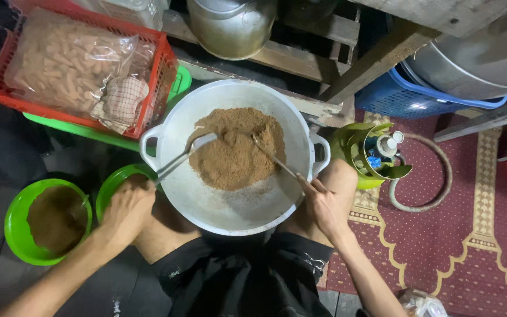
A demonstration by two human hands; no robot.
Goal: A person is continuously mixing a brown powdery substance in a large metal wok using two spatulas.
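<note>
Floor: dark boards, red patterned carpet (441, 235) at right.
Basin (206, 205): between knees, brown powder (236, 152) heaped at far side, near side bare.
Left hand (125, 212): fingers closed on spoon (183, 157).
Right hand (323, 205): fingers gripping second spoon (274, 157).
Progress: apparently mid-mixing; green bowl (16, 226) holds more powder.

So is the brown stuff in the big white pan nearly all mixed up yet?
Looks partway. The brown powder in the white pan is even in colour, heaped toward the far side. The left hand holds a ladle and the right hand a spoon, both dug into the heap. One green bowl beside the pan already holds similar powder.
</note>
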